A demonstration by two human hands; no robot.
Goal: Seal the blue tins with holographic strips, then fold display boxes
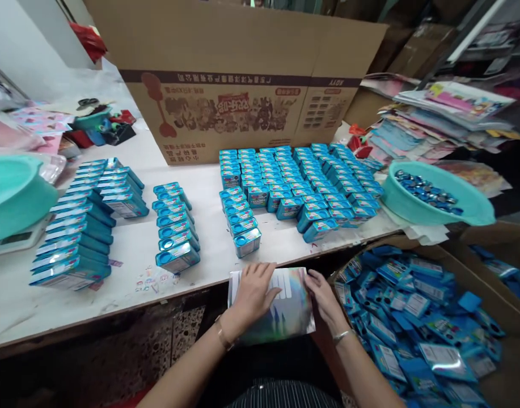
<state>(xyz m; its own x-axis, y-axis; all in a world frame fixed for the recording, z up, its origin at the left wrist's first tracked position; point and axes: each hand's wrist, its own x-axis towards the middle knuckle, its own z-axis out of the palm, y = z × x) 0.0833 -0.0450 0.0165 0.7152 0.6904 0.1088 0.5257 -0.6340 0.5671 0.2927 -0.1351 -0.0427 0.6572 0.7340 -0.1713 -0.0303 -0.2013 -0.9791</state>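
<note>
A shiny, rainbow-silver sheet or flat packet (289, 317) lies tilted over my lap at the table's front edge. My left hand (254, 290) rests flat on its left part, fingers stretched out and thumb apart. At the right edge my right hand (324, 296) pinches the sheet between thumb and fingers. Just beyond my hands stands a short row of small blue boxes (246, 241), with a similar row of blue boxes (178, 258) to its left. A large block of the same blue boxes (289, 207) fills the table's back right.
A big cardboard box (251, 56) stands behind the rows. Taller blue cartons (72, 272) line the left, near a teal basin (17, 192). Another teal basin (438, 209) holds small shiny pieces. A carton of loose blue packs (413, 328) sits right; stacked sheets (447, 124) lie behind.
</note>
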